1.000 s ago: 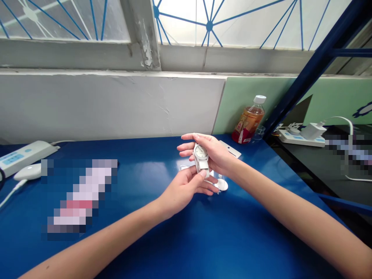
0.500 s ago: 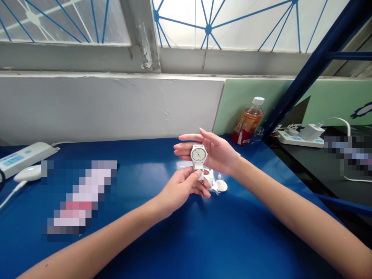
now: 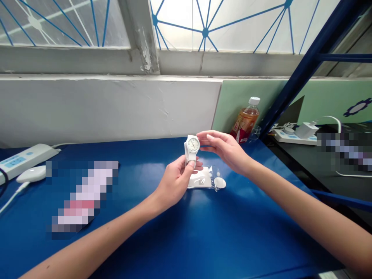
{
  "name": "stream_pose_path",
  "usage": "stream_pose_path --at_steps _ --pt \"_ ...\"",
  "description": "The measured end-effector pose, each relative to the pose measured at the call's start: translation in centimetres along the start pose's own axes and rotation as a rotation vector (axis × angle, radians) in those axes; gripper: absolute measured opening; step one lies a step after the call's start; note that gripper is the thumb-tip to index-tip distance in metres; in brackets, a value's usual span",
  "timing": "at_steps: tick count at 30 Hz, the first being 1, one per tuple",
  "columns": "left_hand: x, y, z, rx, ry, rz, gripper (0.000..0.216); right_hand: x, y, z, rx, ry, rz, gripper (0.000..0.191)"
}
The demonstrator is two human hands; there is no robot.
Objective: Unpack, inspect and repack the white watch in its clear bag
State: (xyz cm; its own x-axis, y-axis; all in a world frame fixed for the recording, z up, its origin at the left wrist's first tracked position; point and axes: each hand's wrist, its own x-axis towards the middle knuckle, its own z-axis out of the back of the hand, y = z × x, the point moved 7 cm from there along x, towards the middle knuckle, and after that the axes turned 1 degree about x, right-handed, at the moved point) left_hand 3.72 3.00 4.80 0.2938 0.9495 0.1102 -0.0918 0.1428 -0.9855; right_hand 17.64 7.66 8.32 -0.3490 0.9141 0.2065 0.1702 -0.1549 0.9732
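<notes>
A white wristwatch with a round dial is held upright above the blue desk, its face toward me. My left hand grips the lower part of its strap between thumb and fingers. To the right of the dial, my right hand has its fingers stretched toward the watch, thumb apart from them. Whether the fingertips touch the case I cannot tell. Below the watch, a clear plastic pouch with white content lies on the desk, a round white tag at its right end.
A drink bottle stands at the back right by the green panel. On the left are a power strip, a white charger and a blurred-out flat object. A blue metal post slants up at the right of the blue desk.
The watch has moved slightly up and left in my left hand. My right hand has drawn back from behind it to its right side, uncovering more of the pouch.
</notes>
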Motion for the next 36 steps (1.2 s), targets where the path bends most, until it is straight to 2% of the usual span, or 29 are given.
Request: stream_pose_path --at_steps 4,6,9,12,14,17,22,30,34,36 --pt "-0.1 -0.5 0.8 0.414 -0.061 -0.163 0.025 -3.0 -0.4 2.3 -0.205 -0.106 0.068 0.025" --pt "-0.4 -0.8 0.4 0.630 -0.039 -0.306 0.024 -4.3 -0.9 2.4 -0.210 -0.085 0.083 0.029" --pt "-1.1 -1.3 -0.5 0.847 -0.018 -0.522 0.034 -5.5 -1.8 1.6 -0.246 0.015 0.062 0.035" --pt "-1.6 -1.0 -1.4 1.016 0.013 -0.643 0.035 -6.4 -1.8 0.9 -0.393 0.023 0.100 0.030" --pt "-1.8 -0.8 -1.8 1.071 0.033 -0.703 0.033 -6.9 -1.2 1.1 -0.524 -0.058 0.153 0.026" --pt "-2.0 -0.5 -1.9 1.080 0.041 -0.774 0.033 -7.4 -0.7 1.6 -0.680 -0.176 0.183 0.030" --pt "-2.1 -0.4 -1.6 1.059 0.013 -0.827 0.035 -7.3 -1.1 1.5 -0.611 -0.150 0.152 0.026" --pt "-1.9 -0.1 -1.9 1.145 0.008 -0.789 0.036 -7.0 -2.2 2.1 -0.414 -0.239 0.117 0.019" --pt "-1.9 -0.1 -2.0 1.143 0.018 -0.781 0.038 -6.7 -2.3 2.1 -0.377 -0.174 0.124 0.019" --pt "-1.5 0.0 -1.8 1.124 0.029 -0.723 0.043 -6.5 -2.1 2.5 -0.405 -0.162 0.137 0.019"
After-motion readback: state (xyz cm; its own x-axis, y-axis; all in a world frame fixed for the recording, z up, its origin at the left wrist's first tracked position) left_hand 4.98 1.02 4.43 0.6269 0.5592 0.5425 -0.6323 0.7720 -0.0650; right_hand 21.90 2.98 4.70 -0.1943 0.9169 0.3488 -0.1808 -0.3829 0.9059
